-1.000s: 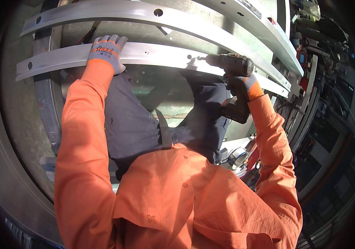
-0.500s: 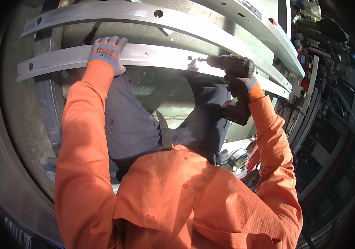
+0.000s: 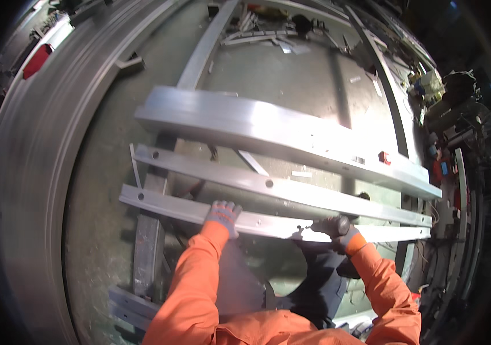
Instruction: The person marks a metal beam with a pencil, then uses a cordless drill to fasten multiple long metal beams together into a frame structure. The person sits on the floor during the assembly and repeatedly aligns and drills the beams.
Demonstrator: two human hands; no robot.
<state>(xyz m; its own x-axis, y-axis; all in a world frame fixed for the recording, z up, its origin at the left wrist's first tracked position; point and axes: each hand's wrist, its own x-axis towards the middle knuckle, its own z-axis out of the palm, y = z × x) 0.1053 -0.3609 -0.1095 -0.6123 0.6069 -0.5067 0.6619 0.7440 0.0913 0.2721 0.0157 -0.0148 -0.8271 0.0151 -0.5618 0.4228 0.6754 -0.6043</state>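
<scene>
A long silvery aluminium profile point(image 3: 274, 225) with round holes lies crosswise in front of my legs. My gloved left hand point(image 3: 224, 217) grips it left of its middle, fingers curled over the far edge. In my gloved right hand point(image 3: 348, 238) is a dark cordless drill point(image 3: 332, 226), lying level over the profile's right part. Its tip points left, close to a dark hole; I cannot tell whether it touches the metal. My right hand and sleeve partly cover the drill's grip.
Beyond it lie a second holed profile point(image 3: 291, 192) and a wider aluminium beam point(image 3: 239, 118) with a small red object point(image 3: 385, 157) on it. A steel support point(image 3: 149, 247) runs underneath at left. Long stacked profiles point(image 3: 33, 190) fill the left side; scraps lie on the far floor.
The view has swung up and away, showing more floor and the far beam. Relative to the profile, my left hand stays in place and the drill remains near the same hole.
</scene>
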